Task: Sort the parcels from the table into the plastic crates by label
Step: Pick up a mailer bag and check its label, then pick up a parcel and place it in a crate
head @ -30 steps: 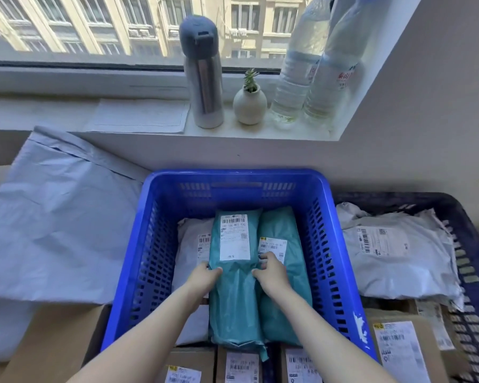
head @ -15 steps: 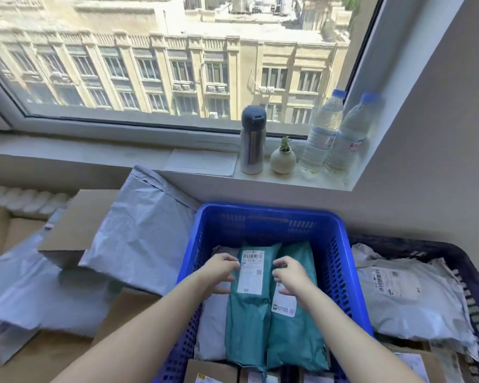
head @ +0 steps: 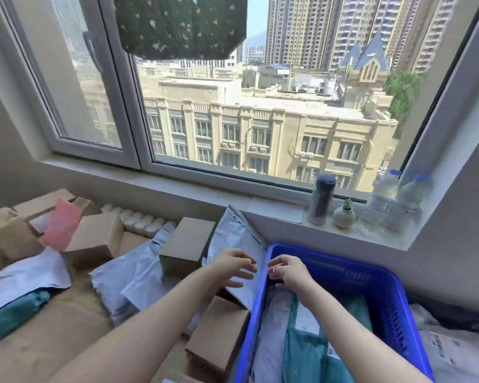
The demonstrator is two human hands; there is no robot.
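Lying crated, teal parcels (head: 304, 355) sit below right hand (head: 289, 273), right of left hand (head: 233, 268).

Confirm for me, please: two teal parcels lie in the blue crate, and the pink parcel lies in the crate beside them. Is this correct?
Not fully. The head view shows the pink parcel far to the left of the blue crate, tilted among the cardboard boxes, not inside the crate. The two teal parcels do lie in the blue crate.
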